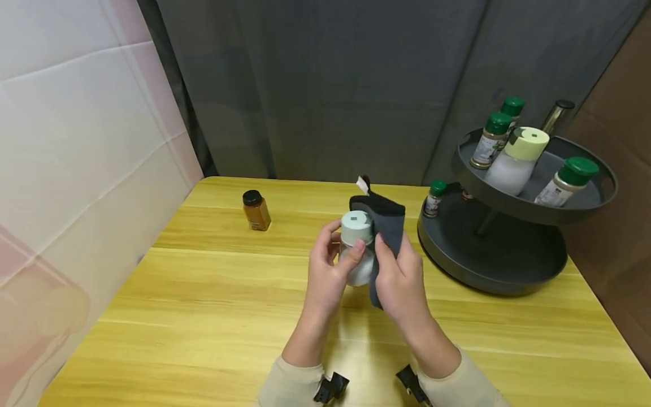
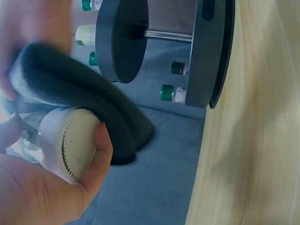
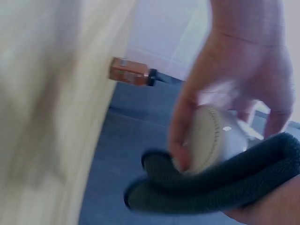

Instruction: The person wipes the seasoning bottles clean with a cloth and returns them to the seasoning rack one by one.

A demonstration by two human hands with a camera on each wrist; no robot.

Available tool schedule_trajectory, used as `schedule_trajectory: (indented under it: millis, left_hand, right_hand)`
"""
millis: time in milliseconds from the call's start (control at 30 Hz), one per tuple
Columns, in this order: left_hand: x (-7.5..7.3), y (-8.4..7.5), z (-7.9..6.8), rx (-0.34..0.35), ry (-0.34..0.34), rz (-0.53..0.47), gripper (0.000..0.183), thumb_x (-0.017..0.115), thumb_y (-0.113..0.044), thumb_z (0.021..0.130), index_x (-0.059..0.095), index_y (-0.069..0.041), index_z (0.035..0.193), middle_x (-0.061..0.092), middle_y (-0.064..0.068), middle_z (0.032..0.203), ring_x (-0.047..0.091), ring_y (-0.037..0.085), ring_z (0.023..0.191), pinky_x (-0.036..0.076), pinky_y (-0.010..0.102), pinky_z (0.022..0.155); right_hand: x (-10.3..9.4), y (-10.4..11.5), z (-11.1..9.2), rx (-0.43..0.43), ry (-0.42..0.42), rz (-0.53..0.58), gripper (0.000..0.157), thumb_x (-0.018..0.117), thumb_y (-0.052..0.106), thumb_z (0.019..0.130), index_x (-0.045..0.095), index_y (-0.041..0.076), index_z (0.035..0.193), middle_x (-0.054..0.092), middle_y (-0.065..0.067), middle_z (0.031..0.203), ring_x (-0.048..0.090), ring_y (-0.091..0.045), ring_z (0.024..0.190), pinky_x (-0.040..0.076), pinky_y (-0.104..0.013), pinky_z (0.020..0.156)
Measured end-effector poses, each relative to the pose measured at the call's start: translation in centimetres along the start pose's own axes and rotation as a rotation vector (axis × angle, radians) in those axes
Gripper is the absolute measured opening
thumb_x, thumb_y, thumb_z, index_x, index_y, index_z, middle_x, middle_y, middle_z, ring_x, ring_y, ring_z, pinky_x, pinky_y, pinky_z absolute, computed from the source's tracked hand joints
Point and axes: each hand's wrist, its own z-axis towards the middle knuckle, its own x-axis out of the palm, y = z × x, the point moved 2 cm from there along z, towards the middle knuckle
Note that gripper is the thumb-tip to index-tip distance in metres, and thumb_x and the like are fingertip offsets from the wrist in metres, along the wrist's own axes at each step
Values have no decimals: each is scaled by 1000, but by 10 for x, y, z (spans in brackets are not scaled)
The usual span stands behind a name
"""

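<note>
My left hand (image 1: 328,271) grips a clear shaker jar (image 1: 360,270) with a pale mint lid, its thumb across the front; white contents show through the wall. In the left wrist view the jar's round, ridged base (image 2: 80,145) faces the camera. My right hand (image 1: 404,277) pinches a folded dark grey cloth (image 1: 389,226) with black edging and a small white tag. The cloth lies against the jar's right side. In the right wrist view, folds of the cloth (image 3: 211,192) run just under the jar (image 3: 206,138).
A two-tier dark turntable rack (image 1: 493,254) stands at the right. Its upper tier carries green-capped spice bottles and a yellow-lidded shaker (image 1: 519,158); a small green-capped bottle (image 1: 434,199) sits on the lower tier. A black-capped jar of orange-brown spice (image 1: 257,212) stands on the wooden table (image 1: 203,316), back left.
</note>
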Motion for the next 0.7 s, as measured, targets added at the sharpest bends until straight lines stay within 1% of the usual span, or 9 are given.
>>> schedule_trajectory:
  millis: [67, 167, 267, 400, 467, 500, 567, 633, 700]
  left_hand:
    - [1, 0, 0, -18, -7, -17, 46, 75, -12, 96, 62, -9, 139, 61, 9, 117, 58, 21, 105, 44, 41, 101]
    - [0, -2, 1, -34, -23, -35, 46, 75, -11, 96, 62, -10, 140, 59, 7, 118, 57, 22, 108, 43, 42, 102]
    - [-2, -5, 3, -40, -34, -31, 47, 75, -11, 96, 61, -11, 141, 59, 9, 121, 57, 23, 111, 42, 44, 104]
    - [-4, -4, 4, -42, -39, -16, 46, 75, -12, 97, 61, -12, 141, 59, 11, 123, 57, 24, 113, 41, 44, 104]
    - [-4, -2, 4, -41, -34, -2, 45, 75, -12, 97, 61, -11, 140, 59, 11, 122, 58, 24, 112, 42, 44, 103]
    - [-3, -1, 3, -37, -29, 5, 45, 75, -12, 96, 62, -11, 140, 59, 11, 121, 58, 24, 110, 43, 44, 103]
    - [-1, 1, 2, -32, -14, 19, 44, 76, -11, 96, 62, -10, 138, 60, 11, 119, 59, 24, 107, 44, 43, 102]
    - [1, 3, 2, -35, -4, 28, 45, 77, -11, 95, 63, -9, 137, 60, 12, 117, 59, 23, 105, 44, 43, 100]
    - [2, 3, 1, -40, -8, 31, 45, 77, -11, 95, 63, -9, 137, 61, 12, 117, 59, 23, 105, 44, 44, 100]
  right_hand:
    - [1, 3, -1, -40, -12, -24, 39, 47, 17, 113, 54, 1, 148, 64, -17, 146, 61, -26, 137, 49, -51, 115]
    - [2, -3, -4, -30, 13, -83, 40, 48, 20, 113, 55, 0, 146, 67, -20, 141, 64, -28, 131, 52, -52, 110]
    - [3, -15, -3, 57, 52, -127, 39, 48, 23, 113, 58, 1, 143, 70, -20, 135, 68, -29, 123, 55, -49, 103]
    - [1, -25, 4, 190, 116, -103, 39, 46, 23, 113, 60, 1, 142, 70, -22, 134, 68, -33, 122, 54, -49, 104]
    - [1, -25, 7, 212, 123, -94, 40, 46, 24, 113, 59, 2, 143, 68, -21, 138, 65, -33, 129, 51, -50, 110]
    - [0, -24, 9, 208, 120, -83, 40, 45, 24, 113, 58, 2, 144, 67, -20, 140, 64, -32, 131, 51, -51, 112]
    - [-1, -18, 10, 162, 76, -78, 39, 46, 24, 113, 57, 3, 144, 66, -19, 142, 62, -31, 134, 49, -53, 114]
    - [0, -11, 9, 66, 29, -65, 39, 46, 22, 113, 54, 4, 147, 64, -17, 146, 59, -30, 139, 47, -54, 117]
    - [3, -6, 6, -31, 3, -64, 41, 47, 20, 113, 51, 5, 150, 62, -16, 147, 58, -29, 139, 46, -55, 117]
